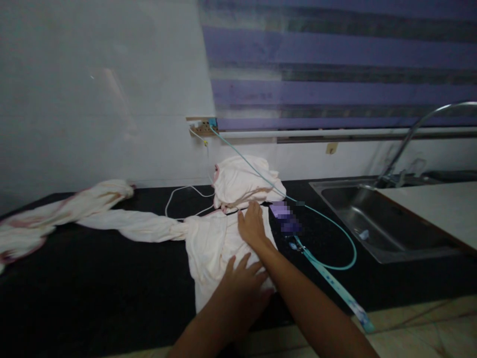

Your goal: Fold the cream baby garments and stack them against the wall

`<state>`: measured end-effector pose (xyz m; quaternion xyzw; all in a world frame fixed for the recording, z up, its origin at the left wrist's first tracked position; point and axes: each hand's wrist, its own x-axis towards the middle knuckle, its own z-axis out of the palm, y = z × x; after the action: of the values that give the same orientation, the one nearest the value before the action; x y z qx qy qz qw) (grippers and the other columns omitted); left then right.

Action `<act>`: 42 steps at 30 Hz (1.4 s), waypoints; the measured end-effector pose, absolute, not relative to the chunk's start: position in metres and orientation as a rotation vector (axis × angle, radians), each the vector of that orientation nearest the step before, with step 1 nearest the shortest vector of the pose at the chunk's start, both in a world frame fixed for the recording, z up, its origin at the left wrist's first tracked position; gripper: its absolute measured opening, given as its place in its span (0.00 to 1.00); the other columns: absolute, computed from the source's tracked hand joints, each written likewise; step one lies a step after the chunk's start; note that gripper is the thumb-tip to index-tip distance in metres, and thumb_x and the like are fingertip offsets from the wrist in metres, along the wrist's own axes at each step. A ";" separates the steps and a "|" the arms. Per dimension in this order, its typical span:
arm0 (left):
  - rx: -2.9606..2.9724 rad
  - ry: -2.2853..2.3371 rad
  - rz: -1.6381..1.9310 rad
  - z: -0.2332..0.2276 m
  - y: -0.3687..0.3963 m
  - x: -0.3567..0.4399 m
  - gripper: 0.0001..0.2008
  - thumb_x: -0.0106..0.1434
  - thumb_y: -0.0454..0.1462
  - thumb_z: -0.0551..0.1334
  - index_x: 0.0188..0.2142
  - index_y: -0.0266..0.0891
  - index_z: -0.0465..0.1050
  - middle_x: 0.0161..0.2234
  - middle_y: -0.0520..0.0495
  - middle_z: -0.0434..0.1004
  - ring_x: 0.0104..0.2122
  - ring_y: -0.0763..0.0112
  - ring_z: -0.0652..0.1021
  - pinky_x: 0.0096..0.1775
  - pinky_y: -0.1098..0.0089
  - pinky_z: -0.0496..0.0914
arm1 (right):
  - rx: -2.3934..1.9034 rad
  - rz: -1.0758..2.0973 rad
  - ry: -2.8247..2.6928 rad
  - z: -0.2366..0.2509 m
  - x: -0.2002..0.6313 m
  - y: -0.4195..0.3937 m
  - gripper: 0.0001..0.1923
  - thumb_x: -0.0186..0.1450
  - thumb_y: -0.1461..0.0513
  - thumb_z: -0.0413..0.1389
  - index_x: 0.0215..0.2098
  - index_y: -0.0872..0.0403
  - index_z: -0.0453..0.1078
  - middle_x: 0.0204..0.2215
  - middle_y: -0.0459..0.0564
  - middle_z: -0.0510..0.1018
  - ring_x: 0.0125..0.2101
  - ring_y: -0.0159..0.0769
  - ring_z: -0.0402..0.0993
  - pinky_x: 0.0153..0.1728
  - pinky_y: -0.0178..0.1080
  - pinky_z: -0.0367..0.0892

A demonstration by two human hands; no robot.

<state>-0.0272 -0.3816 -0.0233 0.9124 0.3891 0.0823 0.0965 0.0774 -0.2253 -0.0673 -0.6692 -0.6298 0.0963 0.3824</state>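
Note:
A white garment (206,258) lies spread on the black countertop (122,283), with a long sleeve (145,226) stretched out to the left. My left hand (242,283) rests on its lower part, fingers apart. Farther up, near the garment's top right edge, my right hand (253,226) lies on the fabric with its fingers extended. Just behind is a folded bundle of white cloth (246,181) with pinkish edging. Another crumpled white cloth (93,199) with pink trim lies at the far left.
A purple phone-like item (285,219), partly blurred, lies to the right with a teal strap (335,286). A teal cable (346,233) runs from the wall socket (203,127). Farther right are a steel sink (376,253), a curved tap (410,132) and a white board (439,209).

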 end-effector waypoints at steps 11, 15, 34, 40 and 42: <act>2.740 1.725 0.258 -0.049 -0.342 -0.084 0.29 0.73 0.49 0.51 0.68 0.39 0.62 0.69 0.34 0.61 0.67 0.44 0.64 0.59 0.43 0.66 | -1.836 0.212 -1.711 -0.076 0.075 -0.222 0.31 0.69 0.61 0.51 0.69 0.62 0.59 0.67 0.65 0.64 0.68 0.52 0.53 0.65 0.51 0.52; 2.726 1.760 0.261 -0.059 -0.353 -0.072 0.33 0.72 0.52 0.52 0.70 0.36 0.60 0.70 0.32 0.59 0.68 0.41 0.62 0.61 0.42 0.64 | -1.915 0.222 -1.633 -0.074 0.063 -0.215 0.30 0.68 0.61 0.51 0.67 0.61 0.63 0.68 0.66 0.62 0.69 0.57 0.51 0.66 0.56 0.47; 2.473 2.038 0.081 -0.069 -0.306 -0.195 0.30 0.73 0.51 0.47 0.71 0.51 0.57 0.70 0.37 0.60 0.69 0.35 0.56 0.63 0.36 0.54 | -1.987 0.114 -1.551 -0.076 0.083 -0.208 0.25 0.70 0.62 0.49 0.63 0.63 0.66 0.61 0.65 0.71 0.66 0.55 0.58 0.65 0.50 0.51; 2.857 1.605 0.198 -0.065 -0.275 -0.319 0.26 0.71 0.37 0.44 0.57 0.44 0.76 0.64 0.45 0.72 0.67 0.58 0.64 0.68 0.54 0.52 | -2.017 0.088 -1.523 -0.079 0.082 -0.206 0.26 0.71 0.61 0.49 0.64 0.64 0.65 0.63 0.63 0.71 0.68 0.56 0.54 0.66 0.49 0.47; 2.851 1.658 0.333 -0.061 -0.279 -0.341 0.25 0.68 0.33 0.44 0.48 0.42 0.79 0.58 0.43 0.78 0.65 0.62 0.68 0.68 0.57 0.53 | -2.022 0.082 -1.523 -0.080 0.083 -0.205 0.27 0.71 0.61 0.48 0.65 0.65 0.65 0.63 0.63 0.70 0.67 0.56 0.55 0.66 0.49 0.47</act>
<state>-0.3408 -0.2787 -0.0608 0.8569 0.4983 0.1000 -0.0862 0.0826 -0.2048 -0.0797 -0.7615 -0.5738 0.0311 0.2997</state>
